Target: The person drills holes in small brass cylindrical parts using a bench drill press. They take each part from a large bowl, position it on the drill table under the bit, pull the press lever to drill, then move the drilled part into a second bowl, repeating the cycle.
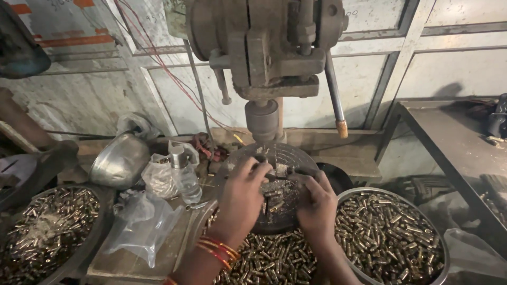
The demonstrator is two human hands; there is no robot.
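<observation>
In the middle of the frame, two hands rest on the round metal plate (pixel 285 158) of a big old drill machine (pixel 264 47). The left hand (pixel 244 192) has its fingers bent down over a small pile of little brass pieces (pixel 274 192) on the plate, and its grip looks partly closed. I cannot tell if it really holds one. Red and gold bangles (pixel 217 248) sit on that wrist. The right hand (pixel 316 203) is just beside it, fingers curled onto the same pile. I cannot tell how tight its grip is either.

At the lower right is a big round pan (pixel 441 243) full of the same brass pieces. Another full pan (pixel 87 245) sits at the lower left. More pieces lie under the wrists at the bottom middle. Left of the plate are a clear plastic bottle (pixel 185 177), some crumpled plastic bags (pixel 140 221), and a shiny metal bowl (pixel 119 161) tipped on its side.
</observation>
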